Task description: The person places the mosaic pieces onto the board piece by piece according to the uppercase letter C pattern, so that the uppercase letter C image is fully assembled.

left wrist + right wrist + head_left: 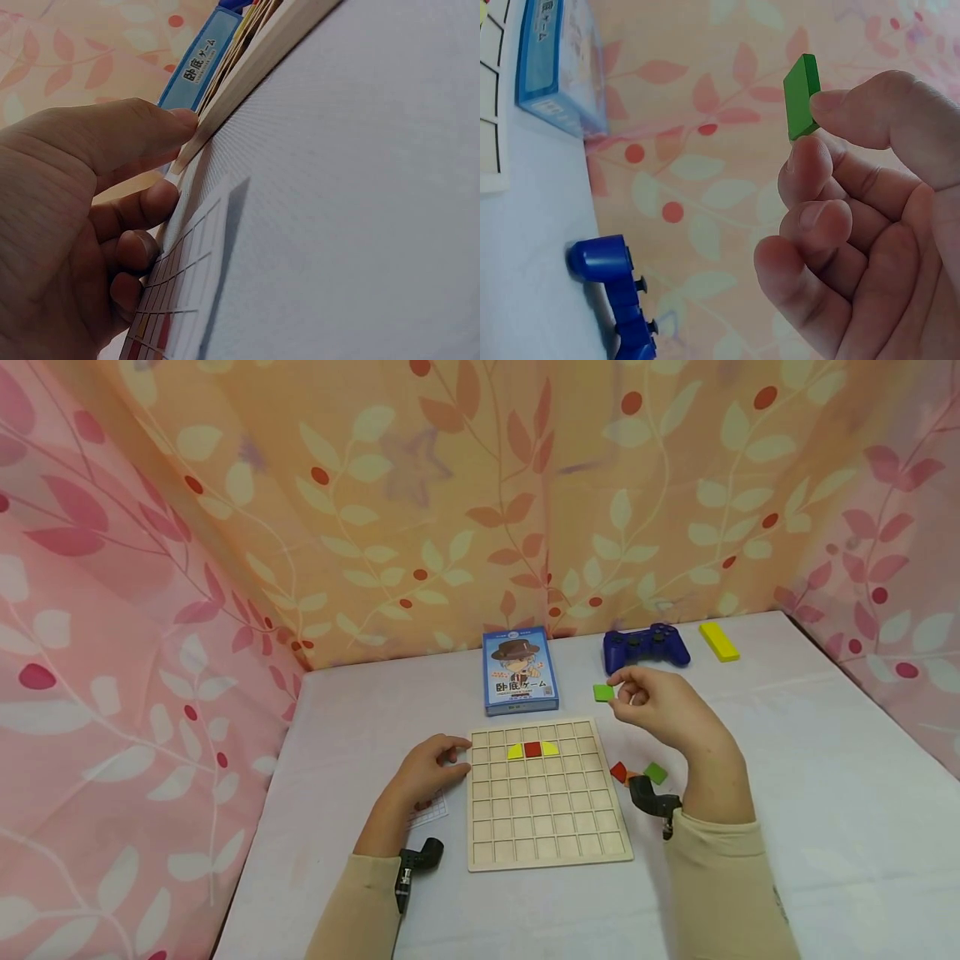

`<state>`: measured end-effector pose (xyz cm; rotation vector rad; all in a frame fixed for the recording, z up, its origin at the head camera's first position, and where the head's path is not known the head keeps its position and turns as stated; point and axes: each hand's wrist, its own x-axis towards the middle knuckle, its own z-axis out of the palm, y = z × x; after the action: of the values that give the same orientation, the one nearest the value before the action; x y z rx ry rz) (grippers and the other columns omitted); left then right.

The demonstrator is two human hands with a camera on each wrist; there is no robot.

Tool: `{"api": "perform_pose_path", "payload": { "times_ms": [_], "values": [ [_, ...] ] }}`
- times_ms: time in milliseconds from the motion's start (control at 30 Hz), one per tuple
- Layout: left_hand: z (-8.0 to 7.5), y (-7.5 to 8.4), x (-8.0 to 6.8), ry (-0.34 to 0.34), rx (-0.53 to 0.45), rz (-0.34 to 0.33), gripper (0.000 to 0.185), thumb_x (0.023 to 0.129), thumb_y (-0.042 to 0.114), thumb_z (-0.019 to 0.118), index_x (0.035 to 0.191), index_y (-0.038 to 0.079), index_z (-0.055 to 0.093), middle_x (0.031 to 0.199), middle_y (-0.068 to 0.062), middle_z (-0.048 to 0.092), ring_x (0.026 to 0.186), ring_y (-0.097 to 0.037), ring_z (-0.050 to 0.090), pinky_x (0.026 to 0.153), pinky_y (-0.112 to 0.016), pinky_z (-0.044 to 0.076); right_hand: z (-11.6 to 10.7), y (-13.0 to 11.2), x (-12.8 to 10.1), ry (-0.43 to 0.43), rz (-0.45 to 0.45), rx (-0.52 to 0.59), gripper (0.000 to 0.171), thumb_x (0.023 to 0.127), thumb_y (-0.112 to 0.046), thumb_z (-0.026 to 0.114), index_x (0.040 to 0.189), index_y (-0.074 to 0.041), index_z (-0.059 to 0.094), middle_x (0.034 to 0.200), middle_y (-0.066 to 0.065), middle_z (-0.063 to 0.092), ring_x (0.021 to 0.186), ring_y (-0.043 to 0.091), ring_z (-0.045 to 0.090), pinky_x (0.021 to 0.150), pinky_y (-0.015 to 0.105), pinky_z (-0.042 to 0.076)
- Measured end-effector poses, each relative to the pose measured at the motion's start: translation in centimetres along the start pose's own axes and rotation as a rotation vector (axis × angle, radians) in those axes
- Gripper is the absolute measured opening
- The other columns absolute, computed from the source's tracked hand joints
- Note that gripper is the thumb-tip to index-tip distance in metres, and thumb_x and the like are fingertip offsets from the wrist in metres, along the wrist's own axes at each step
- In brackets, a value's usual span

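My right hand [651,706] pinches a green square tile [603,693] between thumb and fingertip, raised beyond the board's upper right corner. The right wrist view shows the tile [801,97] edge-up, the other fingers curled below. At the left edge of the pale wooden grid board [534,806], my left hand [431,768] rests with thumb and index fingertips apart against the rim. On the board's second row, a red square tile [532,749] sits between two yellow curved-edge tiles [515,752]. A printed grid card [429,810] lies partly hidden under the left hand.
Right of the board lie a red tile [618,772], an orange one partly hidden by the wrist camera, and another green tile [656,773]. Behind stand a blue game box [520,672], a blue game controller [647,647] and a yellow block [719,642]. Patterned curtains surround the table.
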<state>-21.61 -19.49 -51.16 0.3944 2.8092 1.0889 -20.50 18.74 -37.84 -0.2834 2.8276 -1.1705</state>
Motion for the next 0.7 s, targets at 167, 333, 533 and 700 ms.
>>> {"api": "perform_pose_path", "payload": {
  "times_ms": [167,333,533,700],
  "values": [
    [0.0,0.0,0.0,-0.003,0.002,0.003,0.037,0.081,0.036,0.073,0.116,0.028,0.065,0.09,0.004,0.055,0.079,-0.015,0.048,0.069,-0.034,0.041,0.2,-1.4,-0.3,0.004,-0.042,-0.005,0.026,0.085,-0.015,0.059,0.111,-0.013,0.059,0.085,0.006,0.054,0.077,0.021,0.048,0.065,0.035,0.041],
    [-0.1,0.1,0.0,-0.009,-0.006,0.002,0.037,0.082,0.035,0.073,0.117,0.028,0.065,0.091,0.004,0.056,0.079,-0.015,0.048,0.069,-0.034,0.041,0.8,-2.6,-0.4,-0.004,-0.08,-0.022,0.026,0.084,-0.015,0.06,0.11,-0.013,0.059,0.084,0.004,0.054,0.076,0.02,0.048,0.062,0.034,0.04],
    [-0.1,0.1,0.0,-0.003,0.003,0.016,0.037,0.082,0.035,0.073,0.117,0.028,0.065,0.09,0.005,0.055,0.078,-0.014,0.048,0.069,-0.033,0.041,1.4,-3.9,-0.5,-0.01,-0.114,-0.049,0.026,0.082,-0.017,0.063,0.108,-0.015,0.06,0.081,0.002,0.054,0.072,0.02,0.048,0.059,0.033,0.04],
    [-0.1,0.1,0.0,0.004,0.005,0.014,0.036,0.081,0.035,0.073,0.116,0.028,0.066,0.089,0.005,0.055,0.078,-0.014,0.048,0.068,-0.033,0.041,1.8,-4.7,-0.7,-0.013,-0.165,-0.052,0.026,0.081,-0.019,0.066,0.107,-0.016,0.061,0.08,0.0,0.055,0.07,0.018,0.048,0.059,0.034,0.041]
  ]
}}
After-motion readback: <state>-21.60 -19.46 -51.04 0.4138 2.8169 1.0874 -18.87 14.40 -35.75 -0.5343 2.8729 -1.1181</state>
